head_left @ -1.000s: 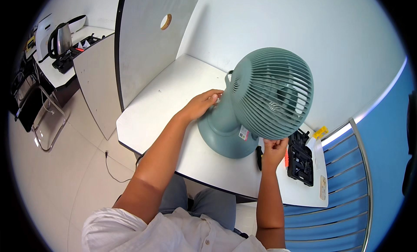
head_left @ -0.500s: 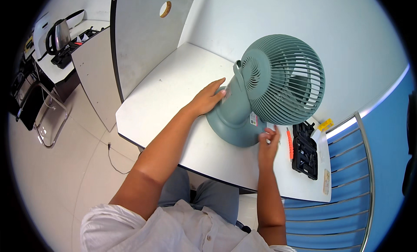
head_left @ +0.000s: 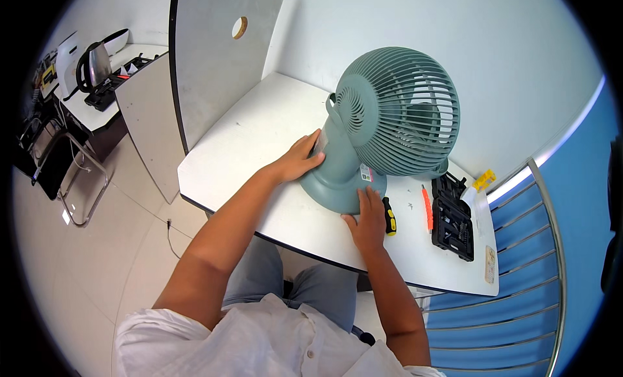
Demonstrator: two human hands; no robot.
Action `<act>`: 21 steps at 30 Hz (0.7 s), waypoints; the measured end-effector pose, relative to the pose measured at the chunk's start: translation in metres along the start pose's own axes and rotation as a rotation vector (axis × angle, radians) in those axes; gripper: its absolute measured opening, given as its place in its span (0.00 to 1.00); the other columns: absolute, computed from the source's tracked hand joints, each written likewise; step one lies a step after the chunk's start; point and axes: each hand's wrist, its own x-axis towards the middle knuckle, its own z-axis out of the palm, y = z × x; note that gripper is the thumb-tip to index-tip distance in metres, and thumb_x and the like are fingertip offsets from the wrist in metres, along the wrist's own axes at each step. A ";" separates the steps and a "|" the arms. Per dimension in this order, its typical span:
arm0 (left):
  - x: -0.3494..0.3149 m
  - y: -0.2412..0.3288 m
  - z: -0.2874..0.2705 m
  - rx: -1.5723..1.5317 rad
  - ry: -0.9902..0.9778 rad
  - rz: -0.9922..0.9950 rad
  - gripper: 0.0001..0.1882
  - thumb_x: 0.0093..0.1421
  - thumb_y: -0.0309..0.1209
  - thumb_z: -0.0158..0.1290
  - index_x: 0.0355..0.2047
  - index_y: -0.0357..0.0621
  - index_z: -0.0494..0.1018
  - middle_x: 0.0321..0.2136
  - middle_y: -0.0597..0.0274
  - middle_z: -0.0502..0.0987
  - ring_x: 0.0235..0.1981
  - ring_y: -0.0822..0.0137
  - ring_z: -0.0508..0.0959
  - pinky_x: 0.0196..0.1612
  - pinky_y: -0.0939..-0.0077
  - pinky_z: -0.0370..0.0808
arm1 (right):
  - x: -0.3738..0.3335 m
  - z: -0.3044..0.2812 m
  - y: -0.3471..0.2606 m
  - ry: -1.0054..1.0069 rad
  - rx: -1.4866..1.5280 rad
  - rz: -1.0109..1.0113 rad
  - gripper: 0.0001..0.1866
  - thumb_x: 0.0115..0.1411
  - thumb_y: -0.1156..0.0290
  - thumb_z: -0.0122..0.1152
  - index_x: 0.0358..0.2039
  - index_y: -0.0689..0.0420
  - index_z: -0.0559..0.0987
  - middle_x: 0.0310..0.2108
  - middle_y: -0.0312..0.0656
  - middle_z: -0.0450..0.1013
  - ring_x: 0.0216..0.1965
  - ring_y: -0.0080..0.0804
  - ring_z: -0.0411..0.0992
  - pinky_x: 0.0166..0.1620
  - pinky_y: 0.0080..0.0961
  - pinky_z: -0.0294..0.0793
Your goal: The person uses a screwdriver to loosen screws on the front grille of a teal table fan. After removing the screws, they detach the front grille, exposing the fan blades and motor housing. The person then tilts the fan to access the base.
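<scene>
A grey-green desk fan [head_left: 389, 117] with a round slatted cage stands upright on a white table [head_left: 259, 143]. My left hand [head_left: 300, 160] rests against the left side of the fan's stand, fingers spread on it. At the front edge of the round base [head_left: 337, 188] lies my right hand [head_left: 370, 214], flat with its fingertips touching the base. Neither hand wraps around anything. A screwdriver with a black and yellow handle [head_left: 389, 216] lies on the table just right of my right hand.
An orange-handled tool [head_left: 427, 209] and an open black tool case [head_left: 451, 218] lie to the right, with a small yellow item [head_left: 484, 179] behind. A grey partition [head_left: 214, 59] stands at the table's left. A second desk with a kettle [head_left: 94, 64] is far left. A blue railing [head_left: 519, 286] borders the right.
The fan has shifted a little and both hands have stayed on it. My right hand has come down from the stand to the front of the base, beside the screwdriver.
</scene>
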 end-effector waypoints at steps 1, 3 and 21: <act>-0.007 0.002 -0.002 0.014 -0.006 -0.011 0.48 0.62 0.59 0.41 0.67 0.35 0.39 0.65 0.38 0.49 0.68 0.47 0.48 0.68 0.60 0.45 | -0.001 -0.004 -0.001 -0.007 -0.002 -0.016 0.39 0.48 0.60 0.70 0.59 0.57 0.66 0.63 0.50 0.58 0.65 0.51 0.54 0.63 0.42 0.57; -0.022 0.002 -0.007 0.062 -0.020 -0.011 0.49 0.61 0.59 0.42 0.67 0.35 0.38 0.66 0.38 0.47 0.68 0.46 0.46 0.68 0.59 0.44 | -0.002 -0.010 0.000 -0.024 0.011 -0.066 0.39 0.47 0.59 0.71 0.58 0.56 0.67 0.63 0.48 0.59 0.64 0.49 0.55 0.62 0.41 0.59; -0.063 0.008 -0.072 0.770 -0.117 0.151 0.53 0.43 0.37 0.67 0.67 0.54 0.50 0.68 0.52 0.47 0.68 0.51 0.51 0.65 0.44 0.53 | -0.001 -0.021 0.009 -0.124 -0.044 -0.254 0.41 0.45 0.57 0.71 0.58 0.57 0.67 0.64 0.50 0.56 0.65 0.53 0.53 0.62 0.50 0.57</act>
